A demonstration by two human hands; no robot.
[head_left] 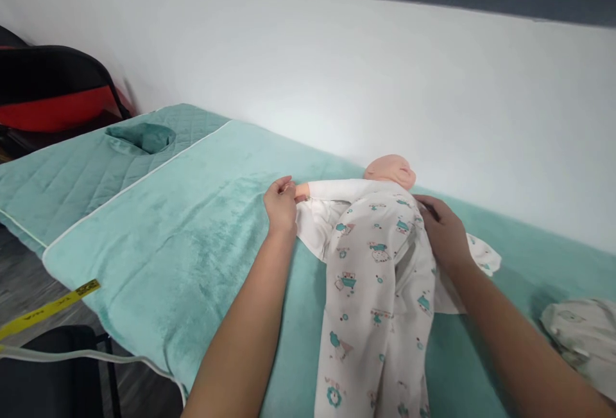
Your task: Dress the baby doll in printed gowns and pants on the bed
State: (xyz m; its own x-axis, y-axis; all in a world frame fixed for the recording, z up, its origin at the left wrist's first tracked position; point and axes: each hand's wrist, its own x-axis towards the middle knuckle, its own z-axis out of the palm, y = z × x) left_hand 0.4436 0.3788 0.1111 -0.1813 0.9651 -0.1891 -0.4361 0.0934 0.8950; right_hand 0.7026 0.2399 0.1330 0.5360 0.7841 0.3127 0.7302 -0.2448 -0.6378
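A baby doll [391,170] lies on the teal bed cover, its head toward the wall and turned to the right. White baby clothing with small teal and pink prints [366,277] covers its body and stretches down toward me. The doll's arm in a white sleeve [337,189] reaches out to the left. My left hand [282,203] is closed around the doll's hand at the end of that sleeve. At the doll's other shoulder, my right hand [443,232] has its fingers curled on the clothing's edge; the fingertips are partly hidden. White cloth [315,228] spreads out beneath the doll.
The teal padded bed [192,264] runs along a white wall, with a face hole [144,139] at its far left end. More printed cloth [582,338] lies bunched at the right. Chairs [58,97] and a yellow strap [48,309] are at the left.
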